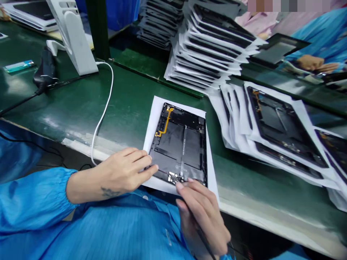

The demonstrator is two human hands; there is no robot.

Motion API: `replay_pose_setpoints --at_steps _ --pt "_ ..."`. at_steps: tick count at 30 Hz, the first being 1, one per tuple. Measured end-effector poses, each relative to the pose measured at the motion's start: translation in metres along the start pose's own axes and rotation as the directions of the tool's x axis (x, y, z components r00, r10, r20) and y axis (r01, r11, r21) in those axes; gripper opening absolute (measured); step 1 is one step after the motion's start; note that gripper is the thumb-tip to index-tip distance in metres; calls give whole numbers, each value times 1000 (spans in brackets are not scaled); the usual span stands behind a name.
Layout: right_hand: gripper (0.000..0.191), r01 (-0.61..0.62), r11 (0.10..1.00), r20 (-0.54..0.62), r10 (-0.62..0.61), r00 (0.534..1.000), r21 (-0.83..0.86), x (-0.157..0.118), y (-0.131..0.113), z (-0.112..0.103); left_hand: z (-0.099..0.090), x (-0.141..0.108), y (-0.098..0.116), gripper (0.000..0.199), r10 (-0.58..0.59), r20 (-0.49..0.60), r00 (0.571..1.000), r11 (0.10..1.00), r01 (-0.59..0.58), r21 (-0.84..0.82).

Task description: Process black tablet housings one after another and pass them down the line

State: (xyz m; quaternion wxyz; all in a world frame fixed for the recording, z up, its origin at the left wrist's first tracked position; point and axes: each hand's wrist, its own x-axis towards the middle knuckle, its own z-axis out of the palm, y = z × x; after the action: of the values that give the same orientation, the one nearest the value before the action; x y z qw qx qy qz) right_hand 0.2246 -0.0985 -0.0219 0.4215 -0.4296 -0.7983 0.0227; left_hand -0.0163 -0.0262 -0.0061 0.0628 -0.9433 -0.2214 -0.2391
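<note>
An open tablet [177, 144] lies face down on a white paper sheet [148, 144], showing black internals, dark battery panels and an orange flex cable [165, 122]. My left hand [124, 171] rests at the tablet's lower left edge, with its fingertips on the dark panel and its fingers slightly apart. My right hand [202, 216] sits at the tablet's bottom edge and grips a thin black tool [204, 243]. The tool's tip is hidden under my hand.
Several paper-wrapped tablets [279, 126] overlap on the green bench [67, 104] to the right, below a tall stack [208, 50]. A white stand [72, 41], white cable [104, 108] and lighter [18, 66] lie left. A co-worker's hand [311, 63] is top right.
</note>
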Motion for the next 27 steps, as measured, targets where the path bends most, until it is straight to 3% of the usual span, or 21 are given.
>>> replay_pose_setpoints --at_steps 5,12,18,23,27 --pt "20 -223 935 98 203 974 275 39 -4 8 -4 7 4 31 32 154 988 995 -46 90" --pt "17 -224 920 168 177 970 321 56 -3 20 -4 8 7 27 33 172 985 993 -52 107" --pt "16 -207 928 233 137 963 309 61 -1 16 -4 5 2 26 70 118 991 988 -84 127" --pt "15 -177 924 264 87 961 338 69 3 15 -2 -9 -8 29 81 -137 987 997 -81 6" --pt "14 -173 929 260 87 962 327 61 5 6 3 -13 -2 29 28 -116 993 999 -24 42"
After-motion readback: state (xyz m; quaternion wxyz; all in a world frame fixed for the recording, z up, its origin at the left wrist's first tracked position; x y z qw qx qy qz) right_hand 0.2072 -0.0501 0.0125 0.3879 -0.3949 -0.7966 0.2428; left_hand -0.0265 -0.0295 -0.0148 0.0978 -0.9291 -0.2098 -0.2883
